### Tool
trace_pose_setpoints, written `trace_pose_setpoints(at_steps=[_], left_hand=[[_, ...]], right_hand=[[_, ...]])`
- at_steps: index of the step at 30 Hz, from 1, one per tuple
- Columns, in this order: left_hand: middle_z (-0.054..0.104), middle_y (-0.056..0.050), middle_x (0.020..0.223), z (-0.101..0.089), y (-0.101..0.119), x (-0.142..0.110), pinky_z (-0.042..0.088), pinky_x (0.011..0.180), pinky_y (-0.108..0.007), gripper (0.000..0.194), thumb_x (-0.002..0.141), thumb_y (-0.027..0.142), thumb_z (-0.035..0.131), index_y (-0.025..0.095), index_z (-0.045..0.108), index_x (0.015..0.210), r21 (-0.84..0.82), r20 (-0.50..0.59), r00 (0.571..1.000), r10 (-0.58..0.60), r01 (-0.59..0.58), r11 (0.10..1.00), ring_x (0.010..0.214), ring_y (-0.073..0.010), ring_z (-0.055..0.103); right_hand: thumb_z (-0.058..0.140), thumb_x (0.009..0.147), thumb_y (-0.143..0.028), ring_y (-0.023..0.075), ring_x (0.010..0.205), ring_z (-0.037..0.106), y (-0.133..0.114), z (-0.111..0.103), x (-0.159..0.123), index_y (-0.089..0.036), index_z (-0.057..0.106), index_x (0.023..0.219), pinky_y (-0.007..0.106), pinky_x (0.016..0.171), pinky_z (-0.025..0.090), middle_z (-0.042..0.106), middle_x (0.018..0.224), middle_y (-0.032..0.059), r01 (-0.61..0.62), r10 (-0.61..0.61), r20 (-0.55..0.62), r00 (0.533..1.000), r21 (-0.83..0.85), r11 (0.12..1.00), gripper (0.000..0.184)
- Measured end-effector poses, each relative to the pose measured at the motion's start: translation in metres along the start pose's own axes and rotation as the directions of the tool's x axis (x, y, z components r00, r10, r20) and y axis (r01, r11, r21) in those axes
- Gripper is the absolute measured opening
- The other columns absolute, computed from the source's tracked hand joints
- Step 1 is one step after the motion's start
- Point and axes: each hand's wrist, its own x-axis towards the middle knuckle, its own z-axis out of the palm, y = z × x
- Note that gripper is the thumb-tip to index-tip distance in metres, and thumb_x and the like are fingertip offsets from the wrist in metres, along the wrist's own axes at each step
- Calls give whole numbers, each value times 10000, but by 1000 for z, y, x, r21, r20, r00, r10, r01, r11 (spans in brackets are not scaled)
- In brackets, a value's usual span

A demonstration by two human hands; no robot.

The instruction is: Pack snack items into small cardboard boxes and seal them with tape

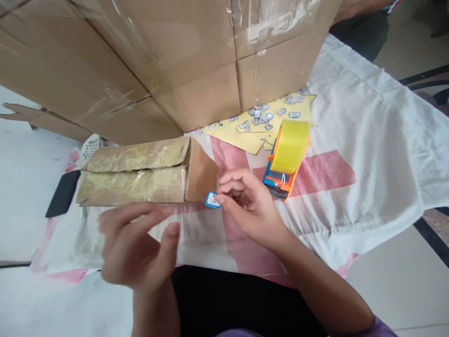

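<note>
Between the thumb and fingers of my right hand (250,208) is a small blue-edged label (212,200) with dark marks on it. My left hand (140,245), blurred by motion, is raised in front of a long cardboard box (140,182) covered in clear tape. Its thumb and fingers are apart, with nothing visible between them. The label is just off the near right corner of that box. To the right of my right hand lies an orange and blue tape dispenser (287,159) with a wide yellow roll.
Large taped cardboard boxes (196,61) rise along the back. Several small labels (259,114) and scraps lie on a yellow sheet (245,140). A black phone-like object (63,193) is at the left. Pink-and-white cloth (379,154) covers the table. Part of another person's arm (358,8) shows top right.
</note>
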Motion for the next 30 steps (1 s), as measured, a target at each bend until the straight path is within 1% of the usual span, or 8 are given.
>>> trace_pose_setpoints(at_steps=[4,8,10,12,19,23,27,30], left_hand=[[689,-4,714,15,27,-17,511,678,-383,188,867,426,724,238,719,857,-132,7,999,-48,49,990,746,-215,675],[650,13,670,8,38,-33,503,644,-333,20,878,242,721,225,727,868,-300,40,996,-79,87,950,668,-166,632],[632,17,658,2,39,-38,485,621,-314,88,896,161,677,222,735,875,-384,77,995,-70,94,919,634,-144,602],[622,16,650,-3,41,-41,472,614,-307,141,914,139,639,222,743,871,-436,114,992,-54,99,894,617,-136,584],[651,14,677,-15,46,-49,466,604,-269,78,896,161,675,213,731,880,-434,104,993,-60,100,895,624,-124,595],[639,15,667,-20,49,-51,480,609,-265,109,905,148,662,209,718,834,-426,87,993,-76,106,898,610,-117,592],[627,14,655,-22,50,-53,490,621,-274,106,920,158,650,204,710,846,-438,126,991,-53,103,893,612,-121,591],[630,19,669,-24,50,-53,490,621,-264,107,919,137,648,203,694,849,-443,145,989,-38,99,891,623,-115,597]], right_hand=[[624,934,-152,105,752,619,-11,10,-20,-247,544,1092,229,656,501,644,895,-8,147,-146,15,989,-96,984,201],[625,916,-103,91,685,573,-18,19,-32,-248,549,1070,225,599,480,630,915,-7,252,-250,31,968,-163,954,225],[626,913,-93,91,682,573,-22,21,-35,-244,552,1063,226,596,481,630,911,-8,268,-266,36,963,-169,948,225],[629,916,-99,93,681,577,-25,22,-38,-240,557,1051,227,594,485,628,894,-10,274,-271,38,962,-184,944,208],[614,904,-59,89,671,576,-32,27,-48,-216,561,1032,236,578,484,617,881,-12,352,-338,99,936,-262,898,210],[619,898,-59,93,675,593,-33,31,-51,-222,566,1046,239,574,496,631,899,-12,382,-362,120,924,-275,883,227],[629,908,-102,105,669,595,-32,32,-53,-224,592,1022,241,579,507,638,850,-7,393,-374,123,919,-334,857,170],[625,910,-114,124,712,608,-33,32,-51,-213,629,1001,256,606,525,645,864,18,431,-398,167,902,-355,829,134]])
